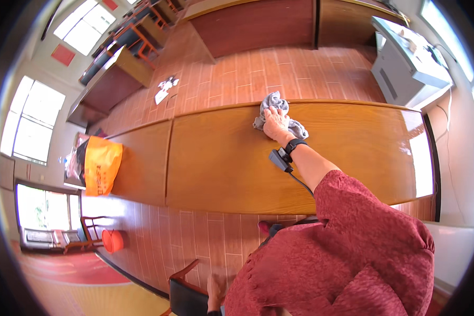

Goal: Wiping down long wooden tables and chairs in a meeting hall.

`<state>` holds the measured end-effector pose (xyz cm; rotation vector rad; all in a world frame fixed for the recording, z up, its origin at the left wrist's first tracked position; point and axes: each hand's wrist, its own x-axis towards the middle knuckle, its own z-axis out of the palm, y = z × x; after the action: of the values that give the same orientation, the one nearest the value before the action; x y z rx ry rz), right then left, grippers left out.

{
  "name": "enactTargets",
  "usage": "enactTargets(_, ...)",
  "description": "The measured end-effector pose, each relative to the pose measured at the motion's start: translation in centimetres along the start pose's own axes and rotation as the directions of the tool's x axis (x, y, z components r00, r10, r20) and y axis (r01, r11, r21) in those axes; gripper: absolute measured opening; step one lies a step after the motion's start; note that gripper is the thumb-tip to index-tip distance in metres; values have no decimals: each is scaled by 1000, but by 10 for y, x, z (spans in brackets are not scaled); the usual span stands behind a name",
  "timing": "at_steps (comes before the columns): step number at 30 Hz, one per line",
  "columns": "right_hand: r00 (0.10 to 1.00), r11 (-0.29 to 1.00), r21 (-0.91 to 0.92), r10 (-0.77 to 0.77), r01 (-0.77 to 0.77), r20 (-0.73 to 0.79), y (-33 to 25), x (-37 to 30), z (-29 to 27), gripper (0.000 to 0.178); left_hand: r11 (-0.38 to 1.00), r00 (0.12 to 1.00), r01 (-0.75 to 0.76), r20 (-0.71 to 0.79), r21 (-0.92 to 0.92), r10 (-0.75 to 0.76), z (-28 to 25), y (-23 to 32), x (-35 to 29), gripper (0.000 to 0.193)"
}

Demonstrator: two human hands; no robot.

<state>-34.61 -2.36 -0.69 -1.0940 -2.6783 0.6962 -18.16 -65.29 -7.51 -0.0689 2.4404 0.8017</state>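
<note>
Right hand: the right hand [276, 125] lies on the grey cloth [273, 102], fingers bent over it and gripping it against the wood; folds bunch out ahead and a flap trails to the right.
Left hand: the left hand [214, 292] is low, near the black-padded chair [188, 300]; whether it is open, curled or touching the chair, I cannot tell.
Cloth position: at the far edge of the wooden desk [221, 163], right of the seam, its bunched end reaching past that edge in view.
Wiping well: the step looks like wiping; a flatter fold under the whole palm should cover more, with even pressure, overlapping strokes along the grain and extra care at edge and seam.
Wrist cable: the grey device [280, 159] by the black wrist strap [296, 145] trails a cable; better kept clear of the cloth.
Desk's left end: an orange bag [102, 166] covers part of that end, its contents mostly hidden.
Floor beyond: white scraps [166, 89], too small to identify.
Hard to see: the cloth's underside is hidden, glare washes out the desk's right end, and the red sleeve [371, 221] blocks part of the near edge.
</note>
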Motion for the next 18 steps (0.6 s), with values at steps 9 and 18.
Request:
enactTargets(9,993,998,-45,-35,41,116,-108,31,48,39,940,936,340,86,32,-341,-49,-24,-78,32)
enactTargets(18,943,963,29,-268,268,196,-230,65,120,36,951,937,308,177,-15,-301,-78,1,-39,31)
